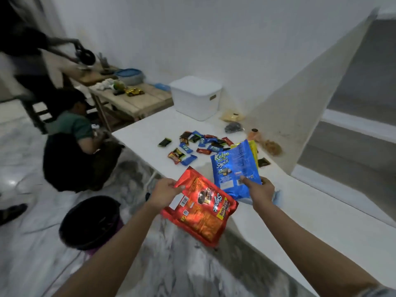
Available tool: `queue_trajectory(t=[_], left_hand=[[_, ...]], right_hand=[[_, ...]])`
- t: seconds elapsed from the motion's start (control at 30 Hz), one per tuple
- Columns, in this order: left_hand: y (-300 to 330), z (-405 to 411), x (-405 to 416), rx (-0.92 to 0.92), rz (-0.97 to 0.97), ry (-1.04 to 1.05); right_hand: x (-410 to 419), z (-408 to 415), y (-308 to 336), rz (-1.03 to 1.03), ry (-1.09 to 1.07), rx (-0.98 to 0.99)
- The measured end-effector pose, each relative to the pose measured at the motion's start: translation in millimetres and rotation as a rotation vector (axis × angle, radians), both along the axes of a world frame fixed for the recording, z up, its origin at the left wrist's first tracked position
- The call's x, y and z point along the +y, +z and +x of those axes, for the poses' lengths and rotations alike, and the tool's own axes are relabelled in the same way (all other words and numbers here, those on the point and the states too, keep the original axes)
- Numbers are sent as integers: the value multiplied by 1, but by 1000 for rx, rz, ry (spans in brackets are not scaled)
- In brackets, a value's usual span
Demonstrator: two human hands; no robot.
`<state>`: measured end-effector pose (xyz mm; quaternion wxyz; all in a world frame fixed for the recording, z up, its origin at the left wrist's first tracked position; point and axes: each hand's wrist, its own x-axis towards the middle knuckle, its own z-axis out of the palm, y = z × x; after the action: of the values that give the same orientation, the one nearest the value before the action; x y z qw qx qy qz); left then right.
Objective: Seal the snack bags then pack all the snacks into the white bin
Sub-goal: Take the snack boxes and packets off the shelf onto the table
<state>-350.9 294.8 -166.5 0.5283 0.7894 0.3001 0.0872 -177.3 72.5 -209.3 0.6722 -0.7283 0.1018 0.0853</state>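
1. The long white tabletop [300,202] carries everything. The white plastic lidded bin [196,97] stands at its far end, lid on, well apart from both hands.
2. The red foil snack bag [200,211] hangs past the table's near-left edge, held in the air. It looks light, crinkly and slippery, so a pinch at a flat margin suits it better than a squeeze on the belly.
3. The blue foil snack bag [234,168] stands tilted over the near edge, with a yellow bag [254,150] just behind it. It seems equally thin and limp, and I judge it would fold if held low.
4. The left hand [165,192], arm stretched forward, pinches the red bag's upper-left margin.
5. The right hand [260,192] grips the blue bag's lower edge, thumb laid on the front.
6. Small wrapped candies [196,144] lie scattered mid-table, between the bags and the bin: light, loose, best gathered by the handful.
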Motion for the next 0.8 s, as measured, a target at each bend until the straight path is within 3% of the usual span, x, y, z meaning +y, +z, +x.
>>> queue_trajectory(t=[0.1,0.4,0.8], left_hand=[[-7,-51,45,11,78,104],[-47,-158,166,246,15,495],[-97,-169,317,356,-127,893]], right_hand=[[63,-22,-3,4,118,17],[234,-73,-22,-107,460,26],[449,-82,-79,-319,945,-7]])
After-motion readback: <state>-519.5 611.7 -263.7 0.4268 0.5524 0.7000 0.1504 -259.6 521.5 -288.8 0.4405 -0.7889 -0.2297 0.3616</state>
